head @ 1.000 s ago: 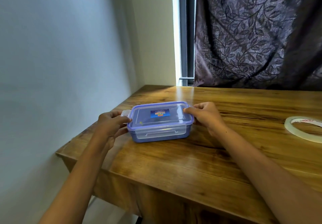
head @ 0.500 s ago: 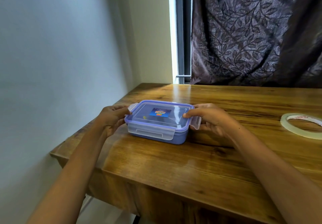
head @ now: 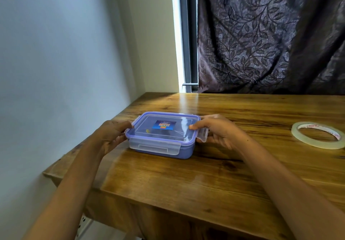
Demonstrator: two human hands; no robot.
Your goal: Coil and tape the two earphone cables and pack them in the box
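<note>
L hand (head: 112, 137) + R hand (head: 218, 133) both on the box (head: 183, 151), one at each end. L hand: fingers curled round the box's left end, thumb tip up at the lid rim, so it grips the box. R hand: thumb tip presses on the lid's right edge, other fingers curled in behind the right latch flap (head: 203, 134), gripping that end. Neither hand holds anything else. Both forearms bare, coming in from the near edge of frame.

Box = blue plastic w/ clear lid (head: 141, 128), lid sits on top. It stands flat on the wooden table (head: 205, 180), left part of the top, near the wall (head: 56, 56). Front latch (head: 155, 147) is folded down flat against the near side. Right latch flap sticks out at an angle, not flat against the box. Blue/orange label (head: 164, 125) on the lid centre. Small yellowish spot (head: 147, 130) shows through the lid; the rest of the contents are too dim, can't tell if cables are in there.

Tape roll (head: 296, 134), clear w/ white core, lies flat on the table far to the right, well apart from box and hands. Dark leaf-pattern curtain (head: 270, 34) hangs at the far side, bright window strip (head: 176, 34) just left of it.
</note>
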